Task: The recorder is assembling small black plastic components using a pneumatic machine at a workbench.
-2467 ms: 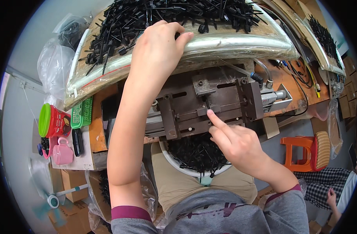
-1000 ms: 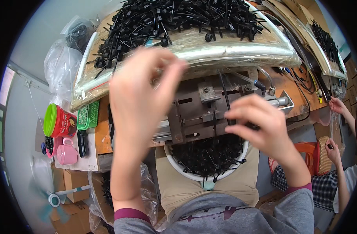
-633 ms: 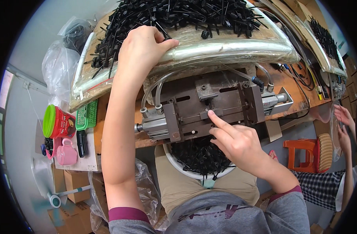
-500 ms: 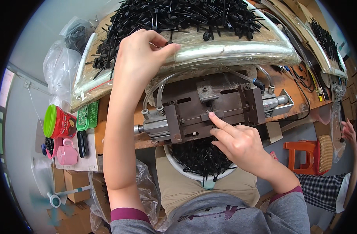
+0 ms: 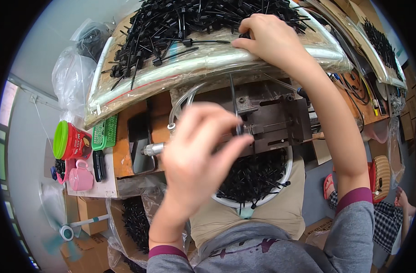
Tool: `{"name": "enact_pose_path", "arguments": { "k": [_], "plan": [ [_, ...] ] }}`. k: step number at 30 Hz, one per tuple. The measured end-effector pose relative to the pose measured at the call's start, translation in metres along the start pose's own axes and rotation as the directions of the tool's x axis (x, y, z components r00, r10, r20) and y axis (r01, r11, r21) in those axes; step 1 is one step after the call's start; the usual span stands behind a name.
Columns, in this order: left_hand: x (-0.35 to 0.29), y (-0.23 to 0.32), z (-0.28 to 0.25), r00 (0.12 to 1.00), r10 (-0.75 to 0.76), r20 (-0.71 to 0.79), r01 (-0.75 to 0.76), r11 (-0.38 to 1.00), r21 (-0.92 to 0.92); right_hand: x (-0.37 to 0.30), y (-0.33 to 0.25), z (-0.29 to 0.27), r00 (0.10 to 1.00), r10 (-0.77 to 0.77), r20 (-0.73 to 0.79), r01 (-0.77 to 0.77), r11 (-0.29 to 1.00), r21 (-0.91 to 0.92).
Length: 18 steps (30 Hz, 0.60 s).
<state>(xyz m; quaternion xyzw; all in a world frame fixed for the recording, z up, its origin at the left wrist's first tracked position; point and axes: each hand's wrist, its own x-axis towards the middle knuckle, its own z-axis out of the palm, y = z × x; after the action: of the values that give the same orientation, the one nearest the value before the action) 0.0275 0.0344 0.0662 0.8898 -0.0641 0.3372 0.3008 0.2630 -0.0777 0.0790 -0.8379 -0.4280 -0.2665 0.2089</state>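
Note:
My left hand (image 5: 192, 154), smeared by motion, is over the left part of a dark metal fixture (image 5: 274, 127). Between its thumb and fingers stands a black plastic part with a long thin stem (image 5: 234, 93). At the front edge of a raised tray (image 5: 203, 66), my right hand (image 5: 274, 41) pinches a dark plastic part (image 5: 245, 34) beside a heap of similar black parts (image 5: 171, 27). Its fingers partly cover that part. Below the fixture, a white tub (image 5: 287, 168) full of black parts rests between my thighs.
Clear air hoses (image 5: 183, 98) and a metal cylinder end (image 5: 153, 149) flank the fixture. A phone (image 5: 139, 143), green basket (image 5: 104, 134), red tub (image 5: 78, 143) and pink mug (image 5: 81, 176) are at left. Another person's hand (image 5: 401, 199) shows at far right.
My left hand has come back from the tray to the fixture with a stemmed part. My right hand has left the fixture and reached up to the heap.

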Motion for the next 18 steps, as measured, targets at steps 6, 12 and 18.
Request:
{"name": "enact_pose_path", "arguments": {
  "k": [6,12,18],
  "plan": [
    [-0.064,0.003,0.045,0.996,-0.025,0.081,0.016,0.994,0.105,0.003,-0.033,0.001,0.989,0.049,0.142,-0.092,0.944,0.317],
    [-0.061,0.005,0.056,0.975,0.025,0.220,-0.088,0.955,0.284,-0.021,-0.029,-0.006,0.985,-0.171,-0.015,0.169,0.950,0.263],
    [-0.057,0.005,0.053,0.958,0.008,0.287,-0.113,0.929,0.352,-0.060,-0.052,-0.046,0.973,-0.023,0.228,-0.125,0.782,0.610]
  ]
}}
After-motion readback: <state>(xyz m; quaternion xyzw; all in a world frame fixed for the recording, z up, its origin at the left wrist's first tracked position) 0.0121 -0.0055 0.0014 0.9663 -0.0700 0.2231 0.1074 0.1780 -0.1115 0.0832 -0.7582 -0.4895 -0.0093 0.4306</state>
